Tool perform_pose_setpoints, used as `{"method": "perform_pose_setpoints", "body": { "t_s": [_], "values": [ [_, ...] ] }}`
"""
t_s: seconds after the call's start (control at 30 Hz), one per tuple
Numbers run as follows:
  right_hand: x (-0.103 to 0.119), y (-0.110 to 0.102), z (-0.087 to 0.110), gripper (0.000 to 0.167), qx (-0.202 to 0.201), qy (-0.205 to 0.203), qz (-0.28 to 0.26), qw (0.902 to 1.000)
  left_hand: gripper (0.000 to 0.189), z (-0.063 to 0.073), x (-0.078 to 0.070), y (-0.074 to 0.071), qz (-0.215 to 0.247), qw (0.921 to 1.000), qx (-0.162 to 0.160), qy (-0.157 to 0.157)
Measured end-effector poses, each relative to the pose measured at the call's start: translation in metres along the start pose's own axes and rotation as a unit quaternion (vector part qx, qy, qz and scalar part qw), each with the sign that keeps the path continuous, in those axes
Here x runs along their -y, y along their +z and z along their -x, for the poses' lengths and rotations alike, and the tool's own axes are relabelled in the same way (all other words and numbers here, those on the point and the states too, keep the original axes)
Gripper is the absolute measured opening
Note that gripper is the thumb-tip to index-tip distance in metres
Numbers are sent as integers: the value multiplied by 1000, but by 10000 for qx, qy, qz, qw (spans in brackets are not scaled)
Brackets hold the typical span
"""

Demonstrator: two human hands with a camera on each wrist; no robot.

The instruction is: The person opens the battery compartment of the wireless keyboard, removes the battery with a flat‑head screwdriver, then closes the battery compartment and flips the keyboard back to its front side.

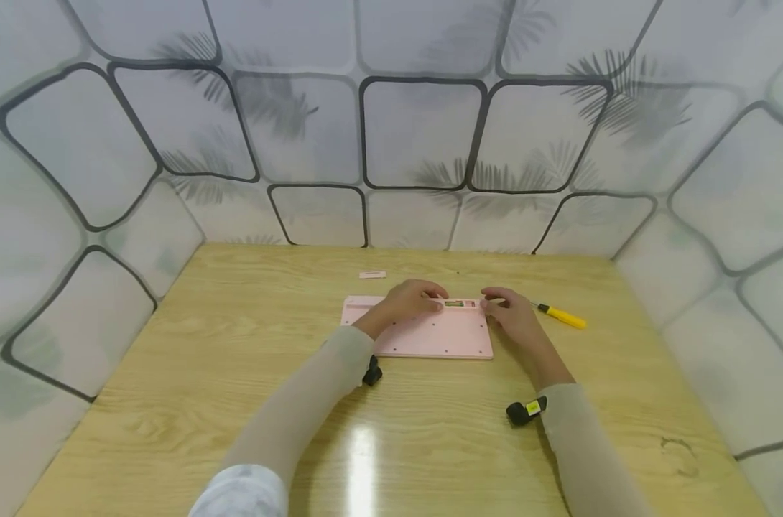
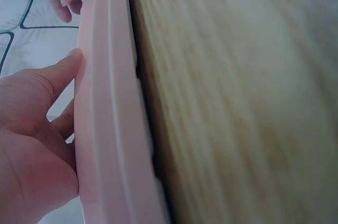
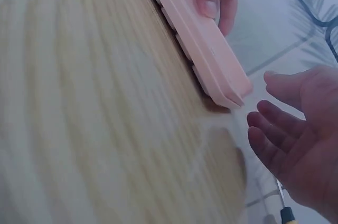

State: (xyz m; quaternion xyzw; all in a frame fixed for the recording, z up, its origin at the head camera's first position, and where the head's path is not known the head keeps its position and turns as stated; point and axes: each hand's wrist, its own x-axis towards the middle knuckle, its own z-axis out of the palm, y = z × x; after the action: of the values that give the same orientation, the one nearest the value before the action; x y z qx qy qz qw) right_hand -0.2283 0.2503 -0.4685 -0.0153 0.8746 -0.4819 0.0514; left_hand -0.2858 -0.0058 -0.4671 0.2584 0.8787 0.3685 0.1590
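Observation:
A pink keyboard lies face down on the wooden table, dark screw holes dotting its back. Near its far edge, a battery slot is uncovered, and a green-and-gold battery shows inside. My left hand holds the far edge just left of the slot, its thumb resting on the back of the keyboard. At the far right corner is my right hand. Its fingers look loosely bent, and in the right wrist view a gap separates them from the keyboard.
Behind the keyboard lies a small pink cover strip. A screwdriver with a yellow handle lies right of my right hand, its shaft pointing toward that hand. Patterned walls enclose the table at the back and sides.

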Motion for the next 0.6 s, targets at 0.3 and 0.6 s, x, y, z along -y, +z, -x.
{"method": "perform_pose_setpoints", "body": {
  "t_s": [0.3, 0.6],
  "values": [
    [0, -37, 16, 42, -563, -471, 625, 9953, 32, 2, -1, -1, 119, 9999, 28, 85],
    [-28, -80, 21, 43, -734, -949, 1394, 9829, 33, 1, 0, -2, 66, 9999, 92, 69]
  ]
}}
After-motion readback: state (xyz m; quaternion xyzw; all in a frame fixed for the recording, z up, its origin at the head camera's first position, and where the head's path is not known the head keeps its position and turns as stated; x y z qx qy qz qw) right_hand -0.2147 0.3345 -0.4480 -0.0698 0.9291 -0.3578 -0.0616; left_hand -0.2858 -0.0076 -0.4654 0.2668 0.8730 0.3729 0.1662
